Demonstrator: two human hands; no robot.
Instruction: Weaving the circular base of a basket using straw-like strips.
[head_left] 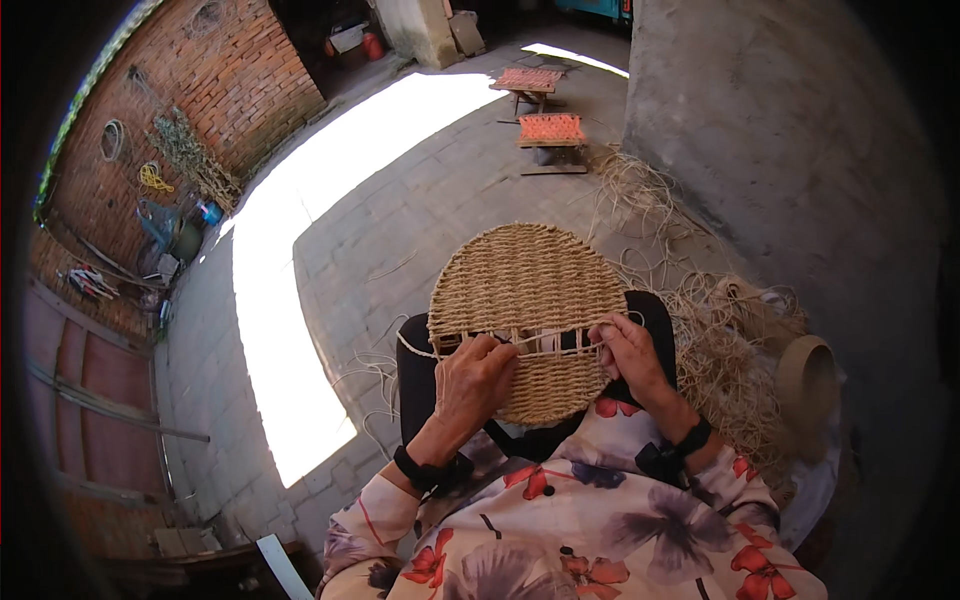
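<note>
Your fingertips are hiding much of what is happening at the gap in the round woven mat [528, 290], so it is hard to make out exactly how the strand [420, 346] is passing through there. The lower edge of the mat is disappearing behind your hands and your flowered sleeves.

Your left hand [474, 380] is lying over the lower left part of the mat, knuckles up, fingers curling closed on the weave just below the gap. Your right hand [628, 350] is sitting at the mat's right edge, fingers pinching narrow on the strand where it is running out of the gap. Both wrists are wearing dark bands [428, 470], and both forearms are coming up from the lower edge.

The mat is resting on your lap, tilting up toward you, above the paved floor [400, 220].

To your right, a loose heap of straw [720, 350] is piling up near your right forearm, with a rounded brown pot-like shape [806, 380] just beyond it, partly buried. Farther off, two small stools [550, 130] with woven orange tops are standing on the paving, and a brick wall [220, 70] is curving along the left.
</note>
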